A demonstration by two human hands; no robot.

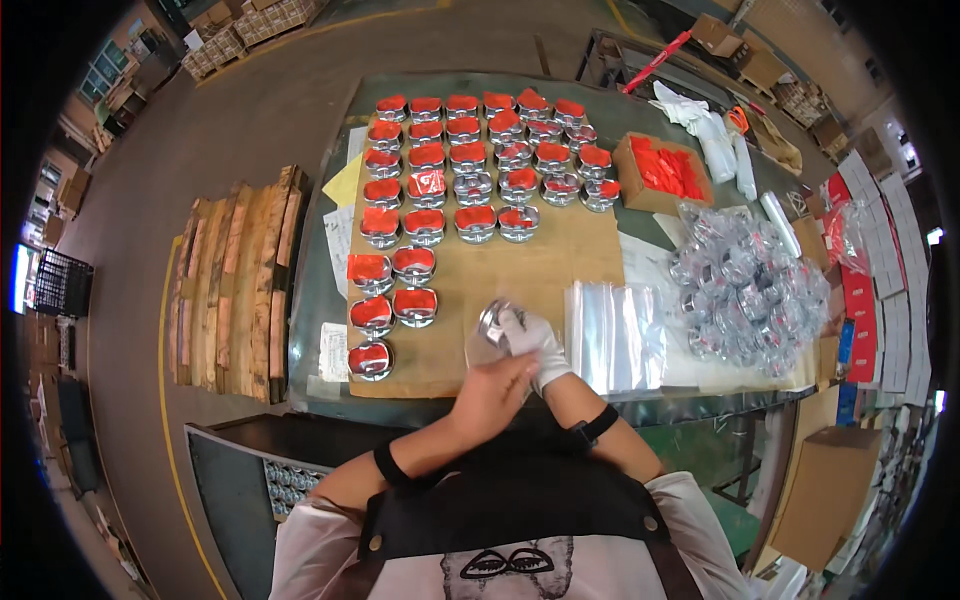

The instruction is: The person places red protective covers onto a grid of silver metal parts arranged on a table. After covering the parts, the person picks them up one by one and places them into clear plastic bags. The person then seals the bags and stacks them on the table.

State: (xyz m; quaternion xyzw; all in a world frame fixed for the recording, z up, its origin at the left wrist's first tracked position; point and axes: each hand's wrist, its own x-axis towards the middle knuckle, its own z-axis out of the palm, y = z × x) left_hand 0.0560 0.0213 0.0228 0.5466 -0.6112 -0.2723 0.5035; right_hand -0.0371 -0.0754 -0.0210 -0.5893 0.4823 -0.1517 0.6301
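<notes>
My right hand, in a white glove, is closed around a shiny metal piston above the brown cardboard sheet. Clear plastic seems to wrap this piston. Just below it, my bare left hand reaches across toward the gloved wrist, its fingers stretched out and slightly blurred. I make out nothing in it. Rows of pistons stand on the cardboard, most with a red packet on top. Right of my gloved hand lies a stack of clear plastic bags.
A heap of bagged pistons fills the table's right side. Behind it sits a carton of red packets, near white plastic rolls. Wooden pallets stand left of the green table. White and red boxes line the right.
</notes>
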